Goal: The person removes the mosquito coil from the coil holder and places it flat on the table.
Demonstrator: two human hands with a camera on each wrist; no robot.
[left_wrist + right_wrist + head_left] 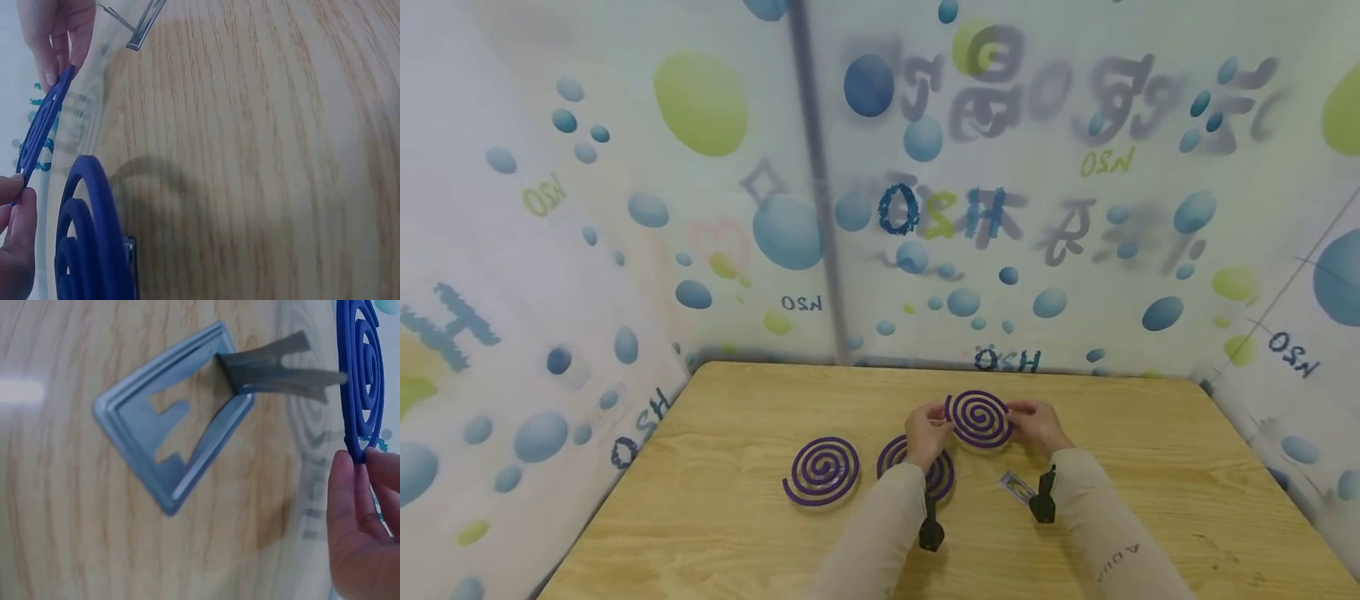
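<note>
Fingers of the left hand (927,433) and right hand (1036,423) pinch opposite edges of a purple spiral coil (978,418), holding it raised and tilted above the wooden tabletop (715,508). Two more coils lie flat, one (822,472) to the left and one (917,467) partly under the left wrist. A small metal stand (1017,487) rests near the right sleeve

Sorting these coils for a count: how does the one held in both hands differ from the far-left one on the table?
The held coil is lifted off the table and tilted up, pinched at its edges by the left hand and right hand; the far-left coil lies flat, untouched. The held coil sits nearer the wall; the far-left coil nearer the person. Both are purple spirals of similar size.
</note>
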